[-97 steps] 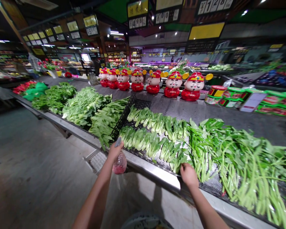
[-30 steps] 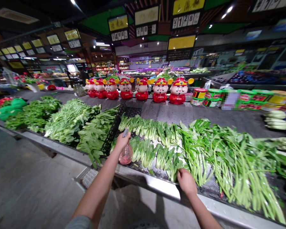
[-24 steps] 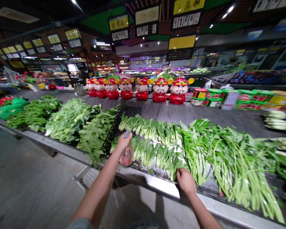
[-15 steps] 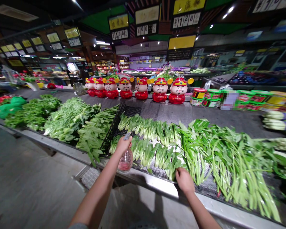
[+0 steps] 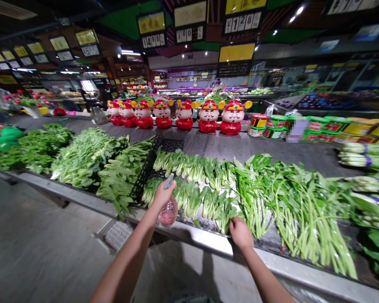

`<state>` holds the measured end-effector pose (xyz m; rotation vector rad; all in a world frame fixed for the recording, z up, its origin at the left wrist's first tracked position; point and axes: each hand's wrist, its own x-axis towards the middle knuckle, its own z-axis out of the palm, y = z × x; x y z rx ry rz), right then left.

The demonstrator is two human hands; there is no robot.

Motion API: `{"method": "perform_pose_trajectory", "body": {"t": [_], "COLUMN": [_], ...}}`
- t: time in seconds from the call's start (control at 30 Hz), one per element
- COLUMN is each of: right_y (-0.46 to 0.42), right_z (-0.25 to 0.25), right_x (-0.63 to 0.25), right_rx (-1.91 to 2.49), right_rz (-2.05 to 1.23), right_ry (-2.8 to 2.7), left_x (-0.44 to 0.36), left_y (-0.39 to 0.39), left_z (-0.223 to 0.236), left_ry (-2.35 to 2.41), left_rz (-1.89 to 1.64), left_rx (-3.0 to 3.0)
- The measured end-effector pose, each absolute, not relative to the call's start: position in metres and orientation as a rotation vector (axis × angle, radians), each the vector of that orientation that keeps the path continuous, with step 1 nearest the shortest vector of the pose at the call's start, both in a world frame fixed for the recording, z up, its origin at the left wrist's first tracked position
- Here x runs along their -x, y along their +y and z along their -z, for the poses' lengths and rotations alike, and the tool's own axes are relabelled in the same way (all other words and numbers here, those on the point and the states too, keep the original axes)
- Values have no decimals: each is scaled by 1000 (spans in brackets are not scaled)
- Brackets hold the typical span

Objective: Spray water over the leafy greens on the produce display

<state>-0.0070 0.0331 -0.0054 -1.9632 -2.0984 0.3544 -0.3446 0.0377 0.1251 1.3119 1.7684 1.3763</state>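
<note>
My left hand is wrapped round the neck of a clear spray bottle with a grey trigger head and pinkish liquid low inside. It holds the bottle upright over the front edge of the stand, before the rows of bok choy. My right hand is closed at the right end of the front row, on the leaf edge of the last bok choy; its fingertips are partly hidden. Right of it lies a heap of long-stemmed water spinach, wet and shiny.
A black crate wall divides the bok choy from leafy greens on the left. Red figurine jars and stacked tubs line the back. A metal rail runs along the front. Purple-banded vegetables lie far right. Price signs hang overhead.
The view has shifted slightly, so the stand appears a little further left. Both hands keep nearly the same places, the left still on the spray bottle and the right at the bok choy.
</note>
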Motion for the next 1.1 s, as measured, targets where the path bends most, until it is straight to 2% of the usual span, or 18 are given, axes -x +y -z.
{"method": "perform_pose_trajectory", "body": {"t": [0.6,1.1], "right_y": [32,31], "right_z": [3,4], "right_x": [8,8], "right_rx": [1973,2016], "right_rz": [-373,-358], "right_ry": [-2066,-2048], "left_x": [322,305], "left_y": [31,28], "left_z": [-127,-137], "left_ry": [1759,1678], "left_rz": [-1187,-1338], "left_rx": [-1177,-1359]}}
